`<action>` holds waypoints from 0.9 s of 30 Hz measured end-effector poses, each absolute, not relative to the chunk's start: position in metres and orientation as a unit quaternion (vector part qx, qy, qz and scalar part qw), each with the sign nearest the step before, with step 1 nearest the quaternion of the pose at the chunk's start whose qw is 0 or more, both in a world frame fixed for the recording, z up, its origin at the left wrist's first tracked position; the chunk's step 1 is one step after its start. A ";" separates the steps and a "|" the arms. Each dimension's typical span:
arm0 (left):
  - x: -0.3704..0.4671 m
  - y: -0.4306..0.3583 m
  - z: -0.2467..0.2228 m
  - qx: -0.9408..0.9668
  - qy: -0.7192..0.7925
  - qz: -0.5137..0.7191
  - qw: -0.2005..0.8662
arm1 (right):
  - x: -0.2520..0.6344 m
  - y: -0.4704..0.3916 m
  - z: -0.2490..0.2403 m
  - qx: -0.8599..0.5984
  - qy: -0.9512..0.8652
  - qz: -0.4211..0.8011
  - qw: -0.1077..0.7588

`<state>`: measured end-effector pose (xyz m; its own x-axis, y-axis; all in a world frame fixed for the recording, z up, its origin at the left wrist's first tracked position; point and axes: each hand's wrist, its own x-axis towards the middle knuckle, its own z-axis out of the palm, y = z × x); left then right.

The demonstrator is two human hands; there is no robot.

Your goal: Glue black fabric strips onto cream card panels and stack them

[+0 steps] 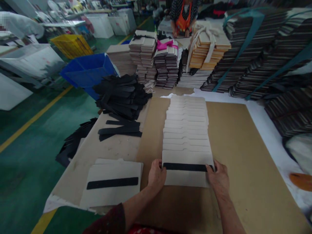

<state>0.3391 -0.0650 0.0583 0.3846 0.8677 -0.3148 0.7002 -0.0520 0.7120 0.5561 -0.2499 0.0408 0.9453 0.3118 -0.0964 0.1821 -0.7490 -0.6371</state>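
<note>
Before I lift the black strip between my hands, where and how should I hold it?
Probably pinch both ends, from left and right: the black strip is long, narrow and flat across the front panel, its ends at your left hand and right hand.

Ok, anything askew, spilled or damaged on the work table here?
Nothing looks plainly spilled or damaged. Mildly untidy: a few loose, flat black strips lie crossed at angles near the jumbled black heap, unlike the neatly overlapping beige rectangular panels.
</note>
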 end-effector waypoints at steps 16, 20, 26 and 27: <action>0.054 -0.003 0.063 0.664 0.717 0.135 0.163 | 0.288 -0.114 0.052 -0.759 -0.371 0.345 0.409; 0.042 -0.004 0.055 0.666 0.715 0.122 0.177 | 0.278 -0.113 0.061 -0.774 -0.351 0.342 0.401; 0.036 -0.001 0.058 0.649 0.720 0.157 0.188 | 0.270 -0.104 0.072 -0.778 -0.272 0.391 0.410; 0.034 0.001 0.059 0.639 0.727 0.165 0.188 | 0.268 -0.101 0.072 -0.777 -0.263 0.396 0.412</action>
